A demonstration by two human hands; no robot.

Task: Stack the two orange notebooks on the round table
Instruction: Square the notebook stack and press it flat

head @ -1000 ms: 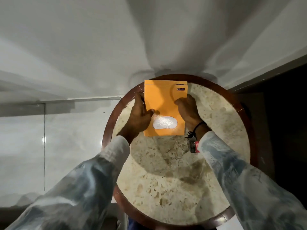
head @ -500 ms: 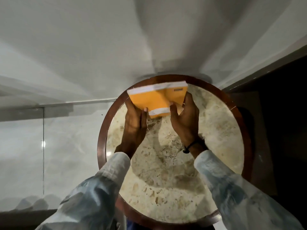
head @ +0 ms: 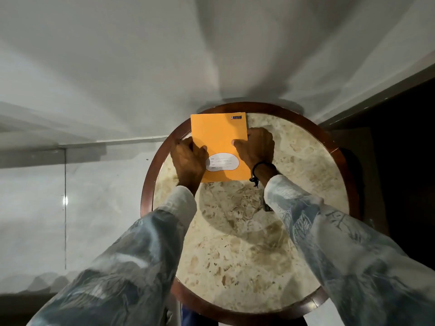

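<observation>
An orange notebook (head: 219, 135) with a white label lies flat at the far side of the round marble table (head: 249, 243), its far edge over the wooden rim. Only the top cover shows, so I cannot tell whether a second notebook lies under it. My left hand (head: 188, 161) grips the notebook's left edge, thumb on the cover. My right hand (head: 256, 147) holds the right edge, thumb on the cover too.
The table has a dark wooden rim (head: 147, 184) and stands close to a white wall (head: 164, 55). A dark panel (head: 400, 149) runs along the right. A pale floor (head: 35, 208) lies to the left.
Half a second ago both hands held the notebooks tilted up on edge; now the orange cover lies flat on the table, with both hands still on its sides.
</observation>
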